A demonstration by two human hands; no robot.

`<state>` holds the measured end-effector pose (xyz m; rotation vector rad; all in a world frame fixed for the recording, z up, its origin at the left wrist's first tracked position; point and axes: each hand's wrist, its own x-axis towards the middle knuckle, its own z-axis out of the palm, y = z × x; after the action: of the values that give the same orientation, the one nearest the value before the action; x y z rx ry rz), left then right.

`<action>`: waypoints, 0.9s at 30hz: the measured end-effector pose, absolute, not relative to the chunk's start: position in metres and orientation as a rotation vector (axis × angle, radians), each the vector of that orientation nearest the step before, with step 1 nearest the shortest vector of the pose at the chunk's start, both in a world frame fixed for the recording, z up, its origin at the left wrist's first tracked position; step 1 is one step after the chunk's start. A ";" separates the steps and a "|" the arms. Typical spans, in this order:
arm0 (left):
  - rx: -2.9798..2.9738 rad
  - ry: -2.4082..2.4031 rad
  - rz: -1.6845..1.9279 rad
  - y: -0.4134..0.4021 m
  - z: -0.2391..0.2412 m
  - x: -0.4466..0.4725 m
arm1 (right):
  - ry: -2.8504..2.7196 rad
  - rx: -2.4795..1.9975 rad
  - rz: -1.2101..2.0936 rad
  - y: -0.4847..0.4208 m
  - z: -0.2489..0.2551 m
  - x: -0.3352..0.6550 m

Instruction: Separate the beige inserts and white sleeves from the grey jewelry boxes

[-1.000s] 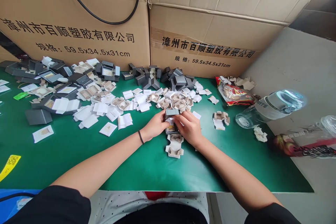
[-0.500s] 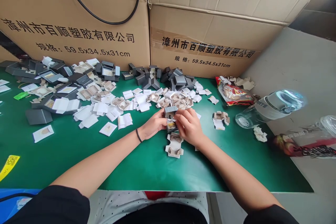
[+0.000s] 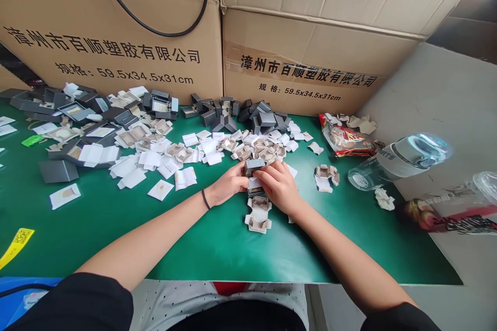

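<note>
A small dark grey hinged gift box [image 3: 254, 164] stands with its lid up at the middle of the table. My left hand [image 3: 229, 184] is closed around its left side. Bent over the right side is my right hand [image 3: 280, 186], its fingers closed on a white card piece [image 3: 254, 183] at the box's near half. Its fingertips are partly hidden inside. Just in front of the box lies an unfolded grey-and-white card insert [image 3: 259, 215], touching or nearly touching it.
Several grey boxes [image 3: 267, 119] and a heap of white card pieces [image 3: 209, 150] spread along the back and left. To the right are a loose insert [image 3: 326, 177], a red snack bag [image 3: 344, 137], a clear bottle [image 3: 396, 160] and crumpled paper [image 3: 384, 199]. Large cartons [image 3: 310, 36] stand behind.
A white card piece now shows in the near half of the box, where a yellowish patch showed before. My right fingers have shifted slightly left over it; my left hand keeps its hold.
</note>
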<state>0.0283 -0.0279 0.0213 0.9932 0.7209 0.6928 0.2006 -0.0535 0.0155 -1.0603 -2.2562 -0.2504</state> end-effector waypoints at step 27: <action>1.350 0.904 0.855 -0.028 0.008 0.039 | -2.258 -1.062 -0.342 -0.053 0.007 0.200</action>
<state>0.0394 -0.0284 0.0076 1.3495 0.9044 0.8548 0.1999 -0.0533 0.0074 -1.0618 -2.2578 -0.3421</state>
